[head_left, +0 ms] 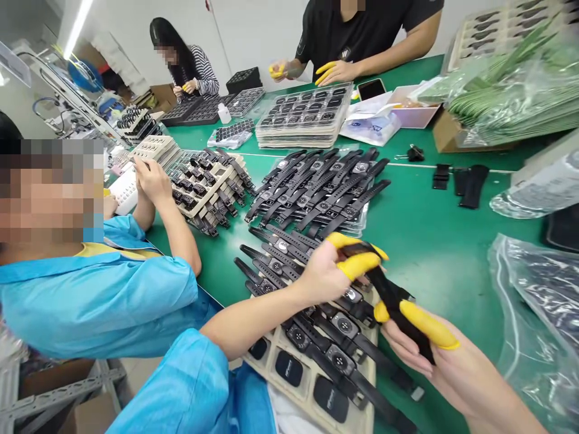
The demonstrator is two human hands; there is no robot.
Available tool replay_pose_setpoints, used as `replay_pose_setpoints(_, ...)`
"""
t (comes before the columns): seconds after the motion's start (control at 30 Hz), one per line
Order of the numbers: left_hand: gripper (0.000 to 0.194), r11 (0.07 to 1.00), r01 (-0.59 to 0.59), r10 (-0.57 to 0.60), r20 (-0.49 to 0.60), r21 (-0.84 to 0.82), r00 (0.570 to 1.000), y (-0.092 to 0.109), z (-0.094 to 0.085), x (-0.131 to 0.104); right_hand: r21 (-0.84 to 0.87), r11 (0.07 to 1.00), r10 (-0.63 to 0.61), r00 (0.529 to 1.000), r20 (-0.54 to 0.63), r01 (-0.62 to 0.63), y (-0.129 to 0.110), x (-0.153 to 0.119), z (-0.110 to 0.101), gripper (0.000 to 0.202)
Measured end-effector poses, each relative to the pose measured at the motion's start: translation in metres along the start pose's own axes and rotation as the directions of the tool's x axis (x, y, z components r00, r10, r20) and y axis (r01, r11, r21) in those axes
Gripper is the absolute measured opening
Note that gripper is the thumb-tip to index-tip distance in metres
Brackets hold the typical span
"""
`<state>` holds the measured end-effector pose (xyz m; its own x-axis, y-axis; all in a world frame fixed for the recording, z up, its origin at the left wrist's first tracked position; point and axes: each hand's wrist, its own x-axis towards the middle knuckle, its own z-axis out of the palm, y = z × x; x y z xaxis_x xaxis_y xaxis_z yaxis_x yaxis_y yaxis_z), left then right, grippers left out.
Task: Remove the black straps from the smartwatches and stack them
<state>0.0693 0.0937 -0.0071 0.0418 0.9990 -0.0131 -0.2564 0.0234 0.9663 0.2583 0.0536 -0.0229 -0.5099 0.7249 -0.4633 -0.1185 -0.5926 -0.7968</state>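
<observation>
Gripping a black strap (384, 286) between them, both hands work above the green table (434, 259). The left hand (323, 271) pinches its upper end with thumb and fingers closed in yellow finger covers (359, 265); the right hand (420, 337) closes thumb and fingers around its lower length. Whether a watch case is attached to the strap, I cannot tell.

Directly below and beside the hands, a cream tray (304, 395) carries rows of black watches (339, 360), their bands crossing its edge and crowding the space near the right hand. A clear plastic bag (538, 325) lies to the right. Beyond the tray sits another bank of watches (316, 181); farther right are a binder clip (414, 153), loose black bands (474, 185) and an open carton (456, 134) under plastic-wrapped green sheets. A co-worker's blue sleeve (136, 295) takes up the left side, and two more people sit across the table.

Pale lettering marks the dark square faces (288, 367) in the tray, too small to read. A white packet (371, 123) bears blue print, also illegible, and one black shirt (357, 30) shows a small W-like mark.
</observation>
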Motion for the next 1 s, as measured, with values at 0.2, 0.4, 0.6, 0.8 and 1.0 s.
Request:
replay_pose_setpoints(0.2, 0.071, 0.987, 0.008, -0.045, -0.234, -0.158, 0.971, 0.005, -0.015, 0.015, -0.102, 0.990, -0.115, 0.984, -0.139, 0.101, -0.007, 0.004, -0.015, 0.048)
replay_pose_setpoints(0.4, 0.043, 0.945, 0.042, -0.131, 0.257, 0.325, 0.957, -0.013, 0.000, 0.000, 0.015, 0.985, -0.165, 0.968, -0.188, 0.171, -0.003, 0.002, -0.001, 0.034)
replay_pose_setpoints(0.6, 0.065, 0.585, -0.347, -0.137, 0.511, 0.733, 0.849, -0.006, -0.001, -0.006, 0.050, 0.989, -0.127, 0.977, -0.170, 0.138, 0.001, -0.001, 0.009, 0.037)
replay_pose_setpoints(0.8, 0.063, 0.506, -0.415, -0.152, 0.552, 0.756, 0.820, -0.003, -0.002, -0.005, 0.055, 0.993, -0.098, 0.985, -0.142, 0.107, 0.000, -0.002, 0.008, 0.044)
replay_pose_setpoints(1.0, 0.058, 0.477, -0.464, -0.118, 0.578, 0.746, 0.808, 0.000, -0.003, -0.006, 0.133, 0.987, -0.074, 0.987, -0.142, 0.093, -0.003, -0.002, 0.012, 0.044)
